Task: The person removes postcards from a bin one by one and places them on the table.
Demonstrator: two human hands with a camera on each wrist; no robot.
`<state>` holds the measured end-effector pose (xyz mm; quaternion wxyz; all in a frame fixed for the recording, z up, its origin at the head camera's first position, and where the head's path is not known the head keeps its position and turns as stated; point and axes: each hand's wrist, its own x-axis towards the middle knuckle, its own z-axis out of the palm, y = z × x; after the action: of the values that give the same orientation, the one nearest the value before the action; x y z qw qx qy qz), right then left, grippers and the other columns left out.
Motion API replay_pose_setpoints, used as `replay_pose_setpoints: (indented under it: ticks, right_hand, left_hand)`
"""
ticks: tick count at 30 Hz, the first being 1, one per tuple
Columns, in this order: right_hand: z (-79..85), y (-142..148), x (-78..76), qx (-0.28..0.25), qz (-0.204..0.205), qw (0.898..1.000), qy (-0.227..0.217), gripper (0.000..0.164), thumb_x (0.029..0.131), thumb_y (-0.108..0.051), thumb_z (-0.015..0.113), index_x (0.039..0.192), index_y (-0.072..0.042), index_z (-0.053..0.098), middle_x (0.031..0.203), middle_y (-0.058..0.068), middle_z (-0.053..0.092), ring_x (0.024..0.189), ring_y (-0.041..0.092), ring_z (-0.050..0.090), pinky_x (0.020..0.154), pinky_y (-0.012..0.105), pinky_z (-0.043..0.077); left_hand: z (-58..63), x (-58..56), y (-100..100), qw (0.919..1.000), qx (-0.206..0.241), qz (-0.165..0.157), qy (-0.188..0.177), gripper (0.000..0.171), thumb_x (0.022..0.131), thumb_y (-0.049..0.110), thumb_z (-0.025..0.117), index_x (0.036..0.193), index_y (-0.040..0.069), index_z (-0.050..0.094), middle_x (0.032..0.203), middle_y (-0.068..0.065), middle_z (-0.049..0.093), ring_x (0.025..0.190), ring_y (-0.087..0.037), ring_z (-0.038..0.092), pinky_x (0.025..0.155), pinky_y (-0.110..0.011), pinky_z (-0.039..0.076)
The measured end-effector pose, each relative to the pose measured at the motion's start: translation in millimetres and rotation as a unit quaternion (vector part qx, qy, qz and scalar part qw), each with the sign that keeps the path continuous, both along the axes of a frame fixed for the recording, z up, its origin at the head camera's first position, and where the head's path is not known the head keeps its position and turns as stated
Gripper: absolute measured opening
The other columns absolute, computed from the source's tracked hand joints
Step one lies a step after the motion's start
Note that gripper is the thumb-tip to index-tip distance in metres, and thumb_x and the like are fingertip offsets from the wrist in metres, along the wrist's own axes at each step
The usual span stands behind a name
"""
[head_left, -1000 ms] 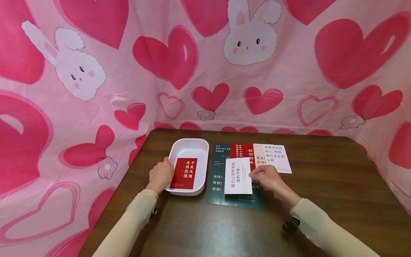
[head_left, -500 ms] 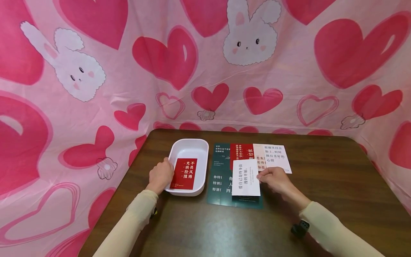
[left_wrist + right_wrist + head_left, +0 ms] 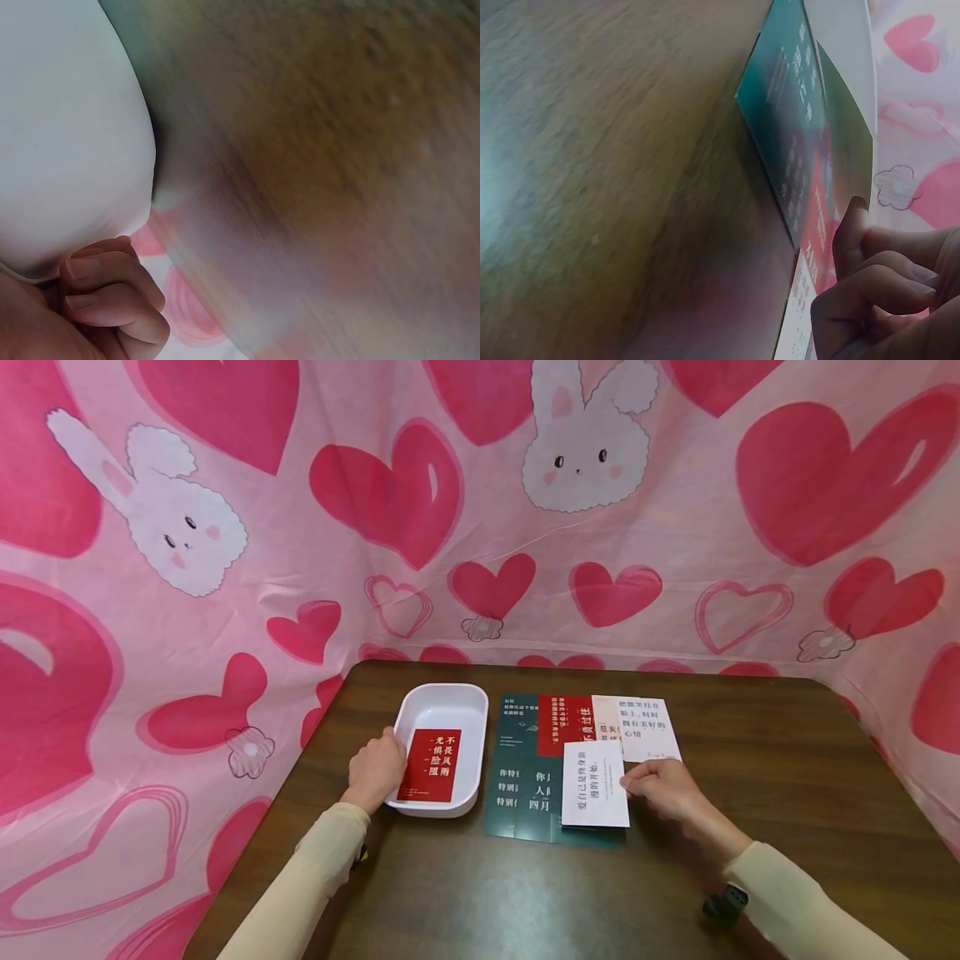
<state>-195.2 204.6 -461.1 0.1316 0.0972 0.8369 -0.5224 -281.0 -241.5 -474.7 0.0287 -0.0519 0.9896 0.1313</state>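
My right hand (image 3: 666, 787) pinches the right edge of a white card (image 3: 596, 783) printed with dark Chinese text. That card is held over the lower right of the dark green cards (image 3: 517, 810), overlapping them in the head view. In the right wrist view, thumb and fingers (image 3: 851, 225) meet at the card's edge. My left hand (image 3: 377, 768) grips the left rim of a white plastic tray (image 3: 480, 710), its fingers (image 3: 124, 300) curled at the wall in the left wrist view. Inside the tray lies a red card (image 3: 431, 766) with white text.
Several cards lie overlapping right of the tray: a red one (image 3: 558, 727) and a white one (image 3: 652, 727) beside the green ones. Under everything is a dark brown wooden table (image 3: 465, 893). A pink curtain (image 3: 525, 535) with hearts and rabbits hangs behind and on the left.
My right hand has moved right and slightly toward me with the white card, uncovering more of the green and red cards. The left hand and tray have stayed in place.
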Motion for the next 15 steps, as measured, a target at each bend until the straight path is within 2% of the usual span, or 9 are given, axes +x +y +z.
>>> replay_pose_setpoints:
  ticks: [8,15]
  right_hand:
    - [-9.8,10.7,5.5,0.009,-0.001,1.000,-0.010,0.016,0.098,-0.013,0.070,0.100,0.003,0.075,0.081,0.009,0.066,0.051,0.019,0.044,0.046,0.028,0.036]
    - [-14.2,14.3,8.0,0.008,0.003,1.000,-0.023,0.018,0.098,-0.015,0.072,0.100,0.002,0.074,0.075,0.008,0.062,0.055,0.020,0.045,0.049,0.028,0.036]
  left_hand:
    - [-3.3,1.1,-1.4,1.0000,0.004,-0.002,0.005,0.047,0.101,0.025,0.068,0.131,-0.008,0.052,0.099,-0.022,0.067,0.081,-0.035,0.070,0.075,-0.054,0.063]
    - [-2.2,0.6,-0.5,1.0000,0.006,-0.001,0.004,0.048,0.102,0.026,0.066,0.133,-0.008,0.051,0.101,-0.022,0.067,0.083,-0.035,0.071,0.075,-0.054,0.063]
